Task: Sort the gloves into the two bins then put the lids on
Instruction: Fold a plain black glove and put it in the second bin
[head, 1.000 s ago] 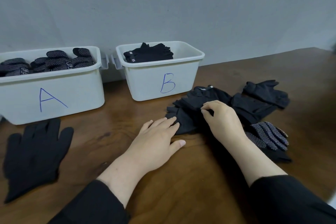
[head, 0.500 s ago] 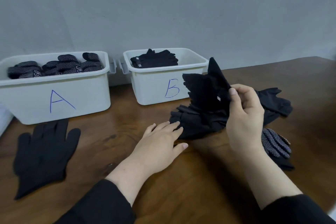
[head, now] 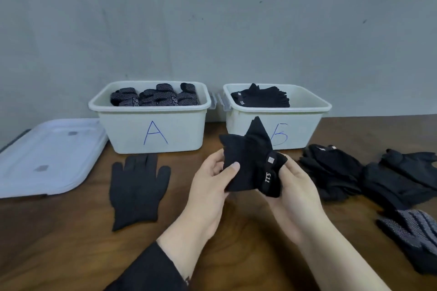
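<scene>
While both hands work above the wooden table, a plain black glove sits between them, lifted off the surface just in front of bin B. Left hand grips its left edge, thumb curled over the front of the fabric, fingers tucked behind. Right hand holds the cuff end from below w/ fingers curled round it; the cuff shows a small white tag and "5.11" lettering. The glove's finger tips poke up, partly covering the blue B written on the bin.

Bin A, to the left of B and nearly touching it at the rim latches, holds dotted gloves piled to approx rim level. Bin B holds plain black gloves lying toward its left side. Both bins stand open, backs near the grey wall.

On the table, a single black glove lies flat, palm down, fingers pointing at bin A, just in front of it. Far left, white lids lie flat, stacked I think, though hard to tell how many. To the right of the hands, a heap of black gloves spreads toward the table edge, and a dotted glove lies nearer the person, at the right edge of view. Black sleeves cover both forearms partway.
</scene>
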Action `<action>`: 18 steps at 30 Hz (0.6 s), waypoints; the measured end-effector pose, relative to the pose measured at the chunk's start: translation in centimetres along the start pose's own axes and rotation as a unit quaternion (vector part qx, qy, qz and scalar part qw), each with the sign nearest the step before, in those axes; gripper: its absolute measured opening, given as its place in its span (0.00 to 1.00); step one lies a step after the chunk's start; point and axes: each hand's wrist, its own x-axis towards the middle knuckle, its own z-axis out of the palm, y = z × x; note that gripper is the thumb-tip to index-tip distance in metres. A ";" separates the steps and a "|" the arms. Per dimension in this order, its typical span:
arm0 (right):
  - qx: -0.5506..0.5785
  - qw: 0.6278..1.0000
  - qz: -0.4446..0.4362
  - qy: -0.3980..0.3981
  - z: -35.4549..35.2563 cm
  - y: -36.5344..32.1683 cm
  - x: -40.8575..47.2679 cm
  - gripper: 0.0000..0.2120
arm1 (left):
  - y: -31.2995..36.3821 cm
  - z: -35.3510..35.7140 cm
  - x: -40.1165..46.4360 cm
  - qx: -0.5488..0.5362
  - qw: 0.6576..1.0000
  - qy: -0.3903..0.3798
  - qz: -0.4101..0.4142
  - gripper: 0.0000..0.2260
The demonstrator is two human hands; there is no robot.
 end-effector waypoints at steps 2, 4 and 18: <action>-0.056 0.997 -0.050 0.020 1.1 0.0 0.2 0.11 | 0.5 -1.2 0.1 0.110 0.991 0.055 0.048 0.18; -0.214 0.961 -0.167 0.059 1.7 -0.4 0.3 0.10 | 1.2 -2.5 0.1 0.201 0.968 0.115 0.097 0.17; -0.676 0.692 -0.148 -0.205 -1.3 2.6 0.6 0.21 | 1.8 -6.7 -0.7 0.547 0.811 0.025 0.207 0.11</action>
